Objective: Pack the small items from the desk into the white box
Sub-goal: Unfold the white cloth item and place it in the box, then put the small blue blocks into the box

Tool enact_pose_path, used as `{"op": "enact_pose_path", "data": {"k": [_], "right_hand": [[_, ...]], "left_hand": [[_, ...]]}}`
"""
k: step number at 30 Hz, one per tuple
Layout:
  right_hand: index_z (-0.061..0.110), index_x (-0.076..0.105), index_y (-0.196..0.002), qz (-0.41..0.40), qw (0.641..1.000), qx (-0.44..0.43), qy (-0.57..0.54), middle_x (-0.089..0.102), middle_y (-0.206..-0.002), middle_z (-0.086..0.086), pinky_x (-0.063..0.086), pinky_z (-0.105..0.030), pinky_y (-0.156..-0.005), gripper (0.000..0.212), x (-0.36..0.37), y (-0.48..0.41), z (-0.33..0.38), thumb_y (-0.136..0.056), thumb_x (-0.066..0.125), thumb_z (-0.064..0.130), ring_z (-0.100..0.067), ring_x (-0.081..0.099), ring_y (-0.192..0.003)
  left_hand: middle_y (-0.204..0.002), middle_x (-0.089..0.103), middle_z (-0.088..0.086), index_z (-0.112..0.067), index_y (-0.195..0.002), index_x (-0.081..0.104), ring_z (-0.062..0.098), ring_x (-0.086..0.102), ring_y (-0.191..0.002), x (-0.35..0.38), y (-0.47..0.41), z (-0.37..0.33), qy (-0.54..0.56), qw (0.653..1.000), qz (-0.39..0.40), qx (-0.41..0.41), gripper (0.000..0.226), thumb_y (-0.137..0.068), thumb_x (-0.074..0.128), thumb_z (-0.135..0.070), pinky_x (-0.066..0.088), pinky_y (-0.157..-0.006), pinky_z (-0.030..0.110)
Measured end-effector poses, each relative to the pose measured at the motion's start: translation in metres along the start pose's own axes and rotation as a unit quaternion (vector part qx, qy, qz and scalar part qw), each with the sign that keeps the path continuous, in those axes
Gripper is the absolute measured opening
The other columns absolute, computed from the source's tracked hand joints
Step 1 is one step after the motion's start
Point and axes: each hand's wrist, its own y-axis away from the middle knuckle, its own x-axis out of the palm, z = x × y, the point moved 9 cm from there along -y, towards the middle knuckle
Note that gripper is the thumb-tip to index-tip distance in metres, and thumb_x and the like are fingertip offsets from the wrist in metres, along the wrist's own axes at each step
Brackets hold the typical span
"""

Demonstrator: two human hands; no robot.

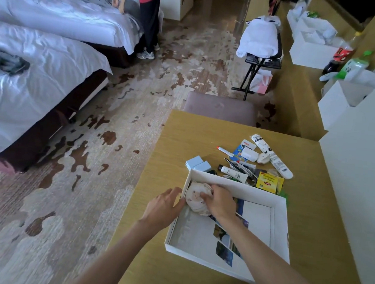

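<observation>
A shallow white box (pixel 280 218) lies on the wooden desk (pixel 182 141), with printed photo sheets on its floor. My right hand (pixel 218 202) presses a rolled pale spotted cloth bundle (pixel 194 198) into the box's far left corner. My left hand (pixel 166 205) rests against the box's left wall from outside, fingers spread. Beyond the box lie several small items: two pale blue boxes (pixel 197 162), a white tube with a black cap (pixel 233 172), a yellow tea packet (pixel 267 181), a long white tube (pixel 276 163), a red-tipped pen (pixel 225 151) and a white charger (pixel 249 155).
A padded stool (pixel 220 107) stands at the desk's far edge. White boxes (pixel 310 50) and bottles (pixel 344 53) line the counter on the right. Two beds (pixel 41 74) fill the left side, and a person (pixel 147 15) stands by the far one. A folding rack holds white towels (pixel 259 37).
</observation>
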Motion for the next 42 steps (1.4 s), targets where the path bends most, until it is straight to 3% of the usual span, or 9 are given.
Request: {"op": "enact_pose_path", "data": {"k": [6, 11, 16, 26, 30, 35, 38, 40, 42], "right_hand": [[0.024, 0.066, -0.091, 0.007, 0.996, 0.012, 0.092, 0.069, -0.083, 0.006, 0.052, -0.03, -0.06, 0.051, -0.019, 0.009, -0.007, -0.085, 0.044, 0.069, -0.015, 0.065, -0.082], [0.024, 0.063, -0.095, -0.012, 0.998, -0.004, 0.067, 0.066, -0.086, 0.011, 0.049, -0.028, -0.062, 0.038, -0.056, 0.015, -0.012, -0.089, 0.048, 0.059, -0.007, 0.062, -0.076], [0.024, 0.066, -0.094, -0.052, 0.998, -0.032, 0.023, 0.067, -0.08, 0.012, 0.048, -0.023, -0.059, 0.027, -0.094, 0.007, 0.001, -0.091, 0.05, 0.046, -0.005, 0.062, -0.075], [0.015, 0.066, -0.091, -0.063, 0.994, -0.034, 0.079, 0.07, -0.079, -0.001, 0.044, -0.033, -0.055, 0.023, -0.094, -0.022, 0.017, -0.094, 0.047, 0.026, -0.017, 0.06, -0.065], [0.016, 0.066, -0.097, -0.037, 0.995, -0.025, 0.085, 0.069, -0.083, 0.0, 0.04, -0.028, -0.057, 0.02, -0.089, -0.029, 0.013, -0.094, 0.049, 0.026, -0.017, 0.06, -0.071], [0.016, 0.067, -0.097, 0.001, 0.999, -0.01, 0.045, 0.07, -0.088, 0.0, 0.049, -0.033, -0.065, 0.019, -0.076, -0.038, 0.012, -0.093, 0.05, 0.025, -0.017, 0.062, -0.075], [0.017, 0.067, -0.097, 0.021, 0.999, -0.018, 0.046, 0.071, -0.089, 0.0, 0.053, -0.035, -0.067, 0.019, -0.064, -0.055, 0.022, -0.093, 0.051, 0.026, -0.017, 0.064, -0.08], [0.017, 0.067, -0.096, 0.032, 0.998, -0.028, 0.048, 0.071, -0.093, 0.0, 0.052, -0.034, -0.07, 0.017, -0.053, -0.073, 0.031, -0.091, 0.052, 0.024, -0.019, 0.065, -0.086], [0.018, 0.065, -0.103, 0.057, 0.995, -0.025, 0.074, 0.069, -0.102, -0.003, 0.049, -0.034, -0.074, 0.019, -0.035, -0.094, 0.039, -0.089, 0.054, 0.024, -0.023, 0.063, -0.096]], "left_hand": [[-0.122, 0.061, 0.001, -0.021, -0.119, 0.046, 0.026, 0.063, -0.099, 0.0, -0.016, -0.005, 0.058, 0.998, 0.02, 0.003, 0.031, -0.094, 0.041, -0.039, 0.047, -0.072, 0.034], [-0.112, 0.065, 0.003, -0.022, -0.113, 0.051, 0.028, 0.063, -0.093, -0.014, -0.039, -0.008, 0.105, 0.994, -0.007, -0.004, 0.023, -0.096, 0.039, -0.032, 0.052, -0.077, 0.044], [-0.109, 0.067, 0.005, -0.018, -0.11, 0.056, 0.026, 0.063, -0.092, -0.015, -0.094, 0.004, 0.109, 0.994, -0.017, -0.021, 0.022, -0.093, 0.043, -0.017, 0.05, -0.074, 0.036], [-0.155, 0.019, 0.0, -0.032, -0.148, 0.021, 0.029, 0.027, -0.136, 0.053, -0.188, 0.001, -0.148, 0.964, 0.194, 0.107, 0.077, -0.084, 0.064, -0.026, 0.04, -0.103, 0.049], [-0.149, 0.032, 0.004, -0.034, -0.144, 0.029, 0.03, 0.037, -0.13, 0.068, -0.201, 0.001, -0.183, 0.953, 0.206, 0.128, 0.067, -0.086, 0.062, -0.031, 0.042, -0.101, 0.047], [-0.117, 0.051, 0.013, -0.028, -0.128, 0.043, 0.038, 0.055, -0.105, 0.06, -0.21, 0.025, -0.115, 0.975, 0.18, 0.058, 0.055, -0.079, 0.068, -0.03, 0.048, -0.084, 0.043], [-0.11, 0.056, 0.016, -0.024, -0.126, 0.046, 0.031, 0.059, -0.087, 0.046, -0.206, 0.053, 0.065, 0.987, 0.136, -0.052, 0.061, -0.072, 0.075, -0.017, 0.051, -0.068, 0.035], [-0.103, 0.055, 0.015, -0.024, -0.121, 0.047, 0.029, 0.058, -0.077, 0.038, -0.19, 0.074, 0.276, 0.938, 0.101, -0.182, 0.058, -0.073, 0.076, -0.01, 0.052, -0.053, 0.03], [-0.105, 0.055, 0.016, -0.026, -0.115, 0.047, 0.028, 0.062, -0.077, 0.034, -0.163, 0.093, 0.445, 0.843, 0.062, -0.297, 0.052, -0.075, 0.076, -0.011, 0.056, -0.052, 0.029]]}}
